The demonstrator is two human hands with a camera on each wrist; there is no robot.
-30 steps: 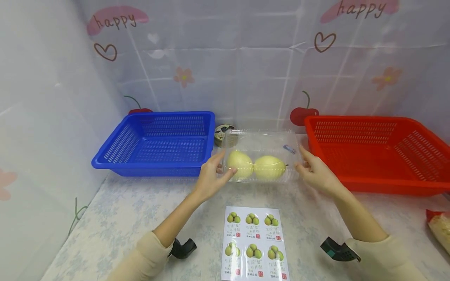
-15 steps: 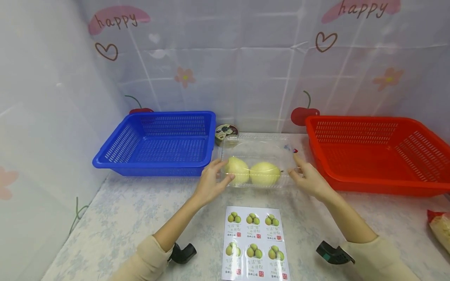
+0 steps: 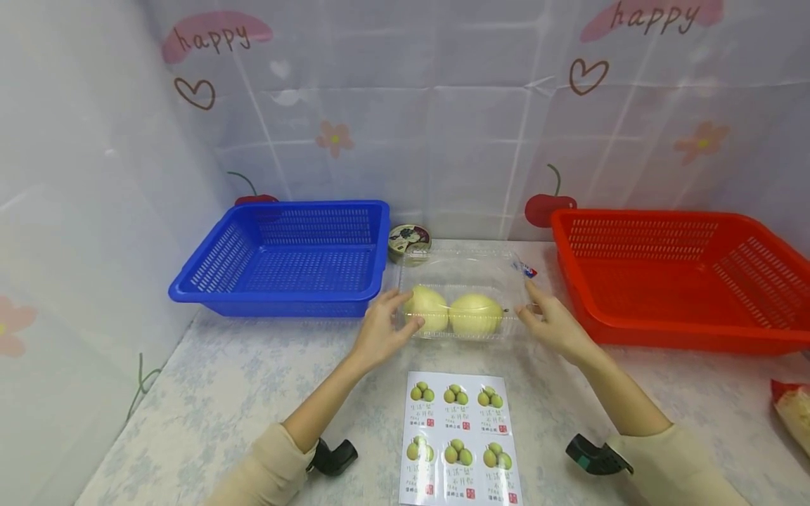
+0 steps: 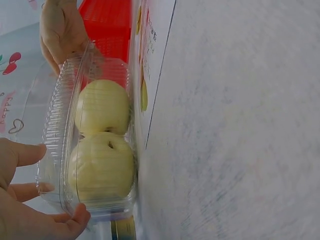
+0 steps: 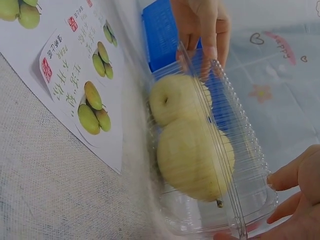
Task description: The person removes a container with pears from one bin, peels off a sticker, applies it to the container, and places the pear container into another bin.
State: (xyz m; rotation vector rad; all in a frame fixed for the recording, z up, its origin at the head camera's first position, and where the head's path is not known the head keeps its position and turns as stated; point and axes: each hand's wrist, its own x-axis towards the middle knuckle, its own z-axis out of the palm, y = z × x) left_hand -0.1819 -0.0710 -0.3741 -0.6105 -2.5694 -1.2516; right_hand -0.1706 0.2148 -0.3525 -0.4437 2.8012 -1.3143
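A clear plastic clamshell box stands on the table with its lid down. Two pale yellow pears, a left pear and a right pear, lie side by side inside it, and both also show through the wall in the wrist views. My left hand grips the box's left end, its thumb at the front and its fingers around the side. At the opposite end my right hand holds the rim between thumb and fingers. Some fingertips of both hands are hidden in the head view.
A blue basket is at the back left, a red basket at the right. Behind the box stands a round tin, with a small wrapped item nearby. A pear sticker sheet lies in front; a bag is at the right edge.
Both hands have brought the box down and a little toward me and to the left, onto the table. In the last half second it has barely moved.
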